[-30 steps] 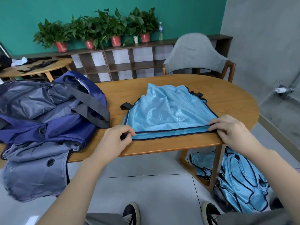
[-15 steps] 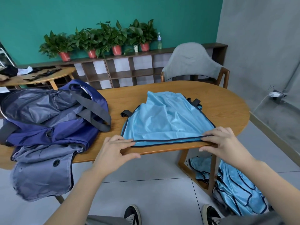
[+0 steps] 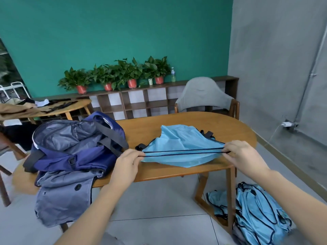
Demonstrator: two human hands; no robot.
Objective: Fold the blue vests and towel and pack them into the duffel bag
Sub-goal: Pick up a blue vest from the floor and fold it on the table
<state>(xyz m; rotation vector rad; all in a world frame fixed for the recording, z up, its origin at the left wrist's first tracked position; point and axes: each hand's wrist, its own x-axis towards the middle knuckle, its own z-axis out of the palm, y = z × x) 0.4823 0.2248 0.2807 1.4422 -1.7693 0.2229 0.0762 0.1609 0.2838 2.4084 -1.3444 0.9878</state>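
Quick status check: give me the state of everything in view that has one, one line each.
blue vest: partly on the table, near hem lifted and stretched between both hands.
left hand: pinches the hem's left end.
right hand: pinches the hem's right end.
duffel bag: on the table's left end, open, part hanging over the edge.
vest pile: unfolded, heaped to the right of the table leg.
bottle: upright on the shelf.

Left hand (image 3: 127, 165): pinches the near hem of the light-blue mesh vest (image 3: 178, 145).
Right hand (image 3: 243, 157): pinches the hem's other end.
Navy duffel bag (image 3: 74, 147): left of the left hand.
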